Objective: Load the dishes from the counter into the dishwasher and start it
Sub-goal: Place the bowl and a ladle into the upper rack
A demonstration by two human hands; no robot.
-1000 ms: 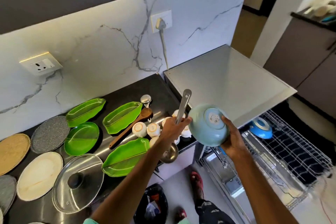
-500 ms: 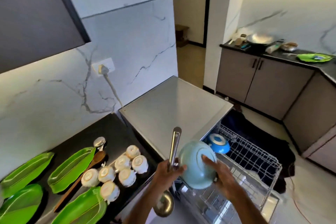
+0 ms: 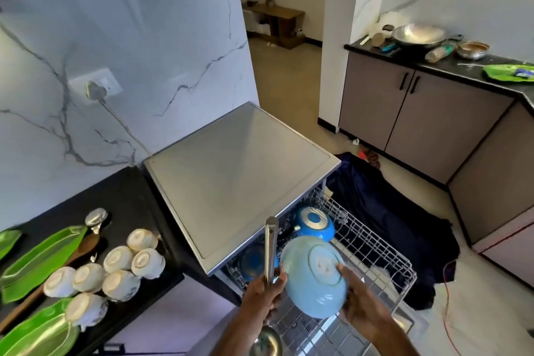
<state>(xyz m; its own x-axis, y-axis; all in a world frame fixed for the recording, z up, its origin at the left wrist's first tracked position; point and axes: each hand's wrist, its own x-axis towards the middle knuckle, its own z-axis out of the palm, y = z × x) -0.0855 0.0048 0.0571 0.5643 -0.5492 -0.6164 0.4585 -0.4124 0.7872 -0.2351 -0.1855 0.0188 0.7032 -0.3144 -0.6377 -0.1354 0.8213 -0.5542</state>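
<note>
My right hand (image 3: pixel 361 309) grips a light blue bowl (image 3: pixel 313 276) by its rim, its underside turned up toward me, above the pulled-out wire rack (image 3: pixel 375 257) of the dishwasher (image 3: pixel 239 176). My left hand (image 3: pixel 261 296) grips the handle of a steel ladle (image 3: pixel 270 251), handle up, its scoop (image 3: pixel 267 344) hanging below my wrist. A darker blue bowl (image 3: pixel 315 224) lies upside down at the rack's back, and another blue dish (image 3: pixel 254 261) shows under the dishwasher top. On the black counter (image 3: pixel 124 196) stand several upturned white cups (image 3: pixel 118 259) and green leaf-shaped plates (image 3: pixel 37 257).
A wooden spoon (image 3: pixel 83 246) and a steel spoon (image 3: pixel 96 218) lie among the green plates. A plug and cord (image 3: pixel 95 91) run down the marble wall. Dark cloth (image 3: pixel 404 225) covers the floor past the rack. A second counter (image 3: pixel 450 62) at right holds a wok and bowls.
My view has swung right and up, away from the plates toward the dishwasher. Both hands have carried the bowl and the ladle over the pulled-out rack.
</note>
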